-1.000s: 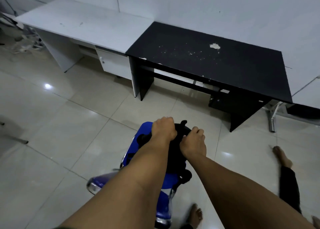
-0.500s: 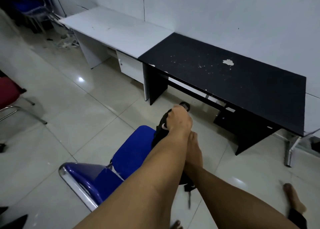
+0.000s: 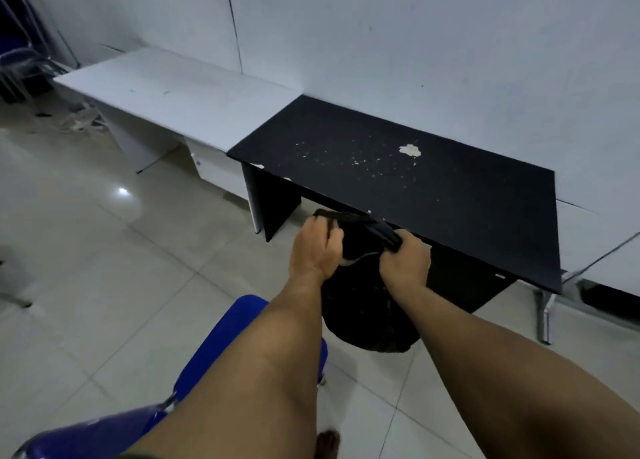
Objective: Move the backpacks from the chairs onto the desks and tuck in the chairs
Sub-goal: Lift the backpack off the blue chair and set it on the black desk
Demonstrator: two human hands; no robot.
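Note:
A black backpack (image 3: 367, 313) hangs in the air in front of the black desk (image 3: 450, 195), its top about level with the desk's front edge. My left hand (image 3: 317, 249) and my right hand (image 3: 405, 261) both grip its top straps. Below my forearms stands the blue chair (image 3: 221, 347), its seat bare and partly hidden by my left arm. The chair stands apart from the desk, on the floor tiles. A white desk (image 3: 173, 94) adjoins the black one on the left.
White flakes and a chipped patch (image 3: 410, 150) mark the black desk top. Stacked chairs (image 3: 17, 60) and cables stand in the far left corner. A metal frame leg (image 3: 543, 313) rises right of the black desk. The wall runs directly behind both desks.
The backpack has come up off the blue chair's seat and moved forward toward the black desk. My hands, overlapped before, now hold the straps side by side.

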